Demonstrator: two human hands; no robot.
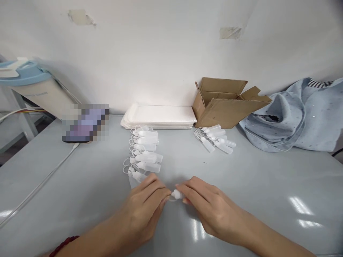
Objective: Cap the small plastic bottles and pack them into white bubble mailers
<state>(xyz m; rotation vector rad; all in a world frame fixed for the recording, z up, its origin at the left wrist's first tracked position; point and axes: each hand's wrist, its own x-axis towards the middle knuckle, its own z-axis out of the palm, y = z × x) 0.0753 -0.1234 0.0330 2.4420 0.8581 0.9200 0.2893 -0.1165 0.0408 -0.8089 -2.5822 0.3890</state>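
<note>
Between my two hands is a small white dropper bottle point(177, 194), lying sideways over the table. My right hand point(211, 207) is closed around its body, which the fingers mostly hide. The fingertips of my left hand point(146, 205) pinch at the nozzle end, where a thin loop shows; whether they hold the cap itself is hidden. Just beyond my left hand, a column of translucent dropper bottles point(147, 157) with looped cap straps lies on the table. A smaller pile of similar bottles point(215, 137) lies farther back on the right.
White padded envelopes point(163, 116) are stacked against the wall. Beside them stands an open cardboard box point(225, 110), with light blue cloth point(292, 117) to its right. A phone point(87, 125) on a white cable point(48, 178) rests at the left, near a blue-lidded container point(40, 92).
</note>
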